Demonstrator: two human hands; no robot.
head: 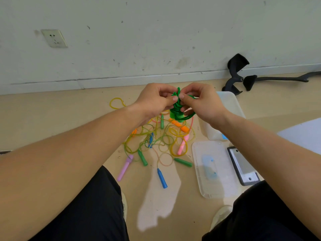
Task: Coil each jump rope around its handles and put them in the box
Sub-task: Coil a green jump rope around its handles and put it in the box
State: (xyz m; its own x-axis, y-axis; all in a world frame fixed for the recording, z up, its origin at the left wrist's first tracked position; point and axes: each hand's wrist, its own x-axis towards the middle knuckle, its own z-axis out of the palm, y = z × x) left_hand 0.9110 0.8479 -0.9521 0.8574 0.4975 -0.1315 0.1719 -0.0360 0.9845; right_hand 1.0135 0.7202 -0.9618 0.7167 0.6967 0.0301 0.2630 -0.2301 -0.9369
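A white socket [54, 38] sits on the far wall [156, 35] at left. Black chair parts [238, 73] lie far right by the skirting. A dark phone [243, 166] lies flat, near right.

Loose handles [183, 162]: three green, two pink, two blue

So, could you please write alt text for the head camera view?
Both hands, left and right, hold a green jump rope coiled around its handles above the floor. Below lies a tangle of ropes; a clear box and its lid sit to the right.
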